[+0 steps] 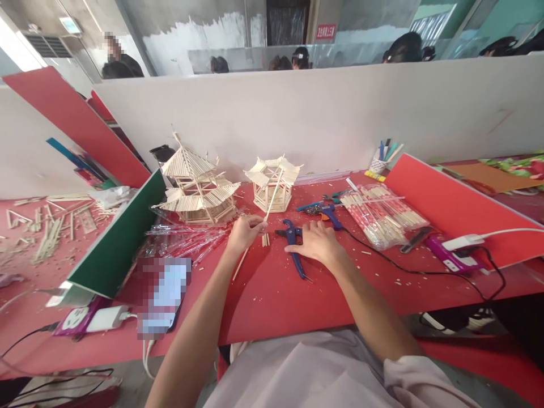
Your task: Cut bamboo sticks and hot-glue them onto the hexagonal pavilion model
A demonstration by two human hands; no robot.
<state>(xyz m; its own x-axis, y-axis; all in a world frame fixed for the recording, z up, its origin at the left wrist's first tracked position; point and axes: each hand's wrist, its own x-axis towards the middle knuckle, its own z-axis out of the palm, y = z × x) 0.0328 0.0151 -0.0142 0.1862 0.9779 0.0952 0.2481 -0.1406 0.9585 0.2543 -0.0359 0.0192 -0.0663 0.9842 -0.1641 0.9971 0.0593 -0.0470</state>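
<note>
My left hand (247, 232) is closed in a pinch on a thin wooden stick (272, 198), which slants up in front of the smaller stick pavilion and down past my wrist. My right hand (318, 242) is curled over one handle of a blue-handled cutter (292, 241), its thumb across the tool. The cutter's jaws point left, and its other handle angles toward me. Between my hands lie short cut stick pieces (266, 240). Behind them stands the small hexagonal pavilion (272, 184), open at the top. A larger tiered pavilion (198, 190) with a pointed roof is to its left.
A blue glue gun (325, 212) and bagged sticks (382, 218) lie right. A cord (391, 258) crosses the red table (263, 311). Left are plastic wrappers (182, 241), a phone (170, 294) and a green board (123, 238). A red board (459, 209) stands right.
</note>
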